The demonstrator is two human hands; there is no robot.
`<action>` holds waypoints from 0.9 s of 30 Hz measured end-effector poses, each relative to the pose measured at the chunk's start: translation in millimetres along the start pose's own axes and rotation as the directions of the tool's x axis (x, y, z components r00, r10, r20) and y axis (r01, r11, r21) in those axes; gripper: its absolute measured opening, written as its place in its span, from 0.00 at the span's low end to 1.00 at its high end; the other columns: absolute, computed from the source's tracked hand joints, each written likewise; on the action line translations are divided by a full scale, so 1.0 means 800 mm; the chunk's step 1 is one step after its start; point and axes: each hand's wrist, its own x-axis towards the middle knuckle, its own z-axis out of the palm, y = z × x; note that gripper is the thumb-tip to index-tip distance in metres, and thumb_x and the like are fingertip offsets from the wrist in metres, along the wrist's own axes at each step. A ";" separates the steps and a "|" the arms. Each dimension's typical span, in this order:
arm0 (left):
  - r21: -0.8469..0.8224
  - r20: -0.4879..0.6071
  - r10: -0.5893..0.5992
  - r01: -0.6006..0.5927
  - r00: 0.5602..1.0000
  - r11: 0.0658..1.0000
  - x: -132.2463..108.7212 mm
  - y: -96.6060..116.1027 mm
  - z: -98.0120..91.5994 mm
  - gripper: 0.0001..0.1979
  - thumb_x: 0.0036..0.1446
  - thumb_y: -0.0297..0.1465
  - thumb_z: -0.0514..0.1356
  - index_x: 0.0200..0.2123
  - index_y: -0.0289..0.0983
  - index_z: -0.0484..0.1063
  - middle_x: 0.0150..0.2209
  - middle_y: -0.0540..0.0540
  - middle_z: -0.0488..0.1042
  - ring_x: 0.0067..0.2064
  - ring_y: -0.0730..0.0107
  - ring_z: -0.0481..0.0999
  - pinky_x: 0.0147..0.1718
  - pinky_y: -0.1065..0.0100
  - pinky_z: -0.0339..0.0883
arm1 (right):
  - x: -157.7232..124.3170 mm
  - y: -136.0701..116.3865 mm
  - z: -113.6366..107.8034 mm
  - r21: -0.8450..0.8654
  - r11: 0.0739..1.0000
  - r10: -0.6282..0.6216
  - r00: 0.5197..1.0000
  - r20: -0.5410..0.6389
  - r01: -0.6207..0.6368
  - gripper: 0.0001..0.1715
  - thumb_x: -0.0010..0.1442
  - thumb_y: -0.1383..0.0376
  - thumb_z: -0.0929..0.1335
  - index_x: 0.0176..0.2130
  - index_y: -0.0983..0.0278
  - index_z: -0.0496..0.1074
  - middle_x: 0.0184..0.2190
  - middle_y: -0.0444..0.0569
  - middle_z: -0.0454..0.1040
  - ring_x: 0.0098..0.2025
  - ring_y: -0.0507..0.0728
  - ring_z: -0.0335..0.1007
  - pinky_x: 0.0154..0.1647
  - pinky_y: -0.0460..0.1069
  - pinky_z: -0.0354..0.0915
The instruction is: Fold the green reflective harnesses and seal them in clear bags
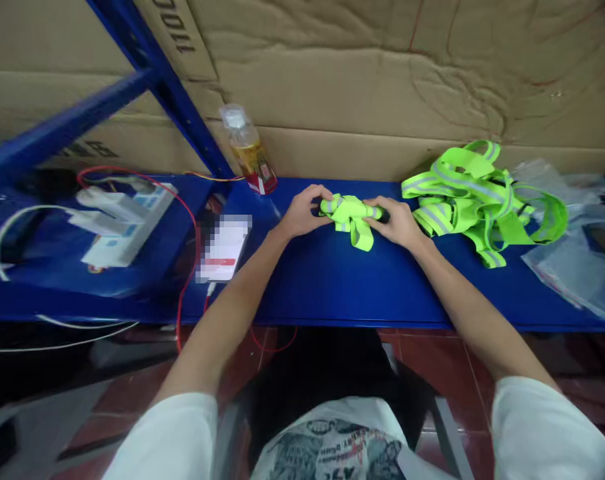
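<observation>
Between my hands, over the blue tabletop, is a bundle of neon yellow-green reflective strap (351, 211) with a grey stripe. My left hand (308, 211) grips its left end between thumb and fingers. At the right end, my right hand (393, 220) pinches the strap, and a dark piece shows beside the fingers. A short loop of strap hangs toward me from the middle of the bundle. To the right of my right hand lies a loose heap of the same reflective straps (475, 193).
Clear plastic bags (577, 260) lie at the right. A drink bottle (252, 157) stands at the back, against cardboard (322, 87). On the left are a phone (225, 250) on a red cable, a white power strip (115, 243) with plugs, and a blue shelf post (182, 110).
</observation>
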 end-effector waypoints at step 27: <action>0.837 0.179 -0.041 -0.131 0.983 0.531 -0.041 0.090 0.110 0.37 0.75 0.54 0.51 0.68 0.29 0.71 0.63 0.23 0.72 0.63 0.34 0.72 0.58 0.44 0.71 | 0.015 -0.002 0.011 -0.168 0.980 -0.087 0.987 0.137 0.110 0.44 0.69 0.65 0.66 0.79 0.58 0.58 0.67 0.56 0.77 0.58 0.71 0.77 0.62 0.67 0.70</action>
